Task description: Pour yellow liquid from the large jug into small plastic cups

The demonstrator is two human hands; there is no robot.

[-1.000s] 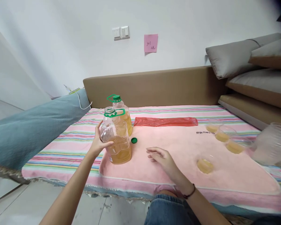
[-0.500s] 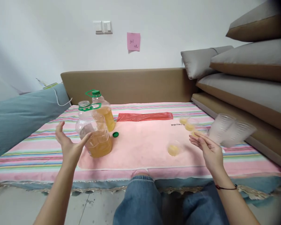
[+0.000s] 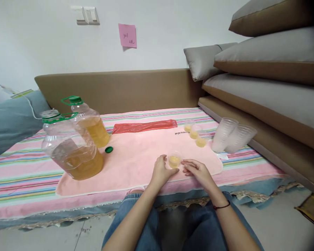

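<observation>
A small clear plastic cup point(image 3: 174, 161) holding a little yellow liquid stands near the front of the pink mat point(image 3: 136, 157). My left hand point(image 3: 162, 173) is at its left, thumb in front of the cup and fingers spread beside it; whether the skin touches the cup I cannot tell. From the right, my right hand point(image 3: 197, 170) reaches toward the cup with fingers stretched out and nothing in them. Farther back to the right, three more cups point(image 3: 200, 142) with yellow liquid stand in a row.
An uncapped large jug point(image 3: 78, 160) of yellow liquid stands at left, with a capped jug point(image 3: 94, 130) behind it. A green cap point(image 3: 109, 149) lies beside them. Stacked empty cups point(image 3: 225, 134) lie at right near piled cushions point(image 3: 264, 94). A red plastic bag point(image 3: 145, 126) lies at the back.
My left hand has moved right, from beside the uncapped jug to the front cup. My right hand has left the cup at the back row and come in toward the front cup. The view has shifted right.
</observation>
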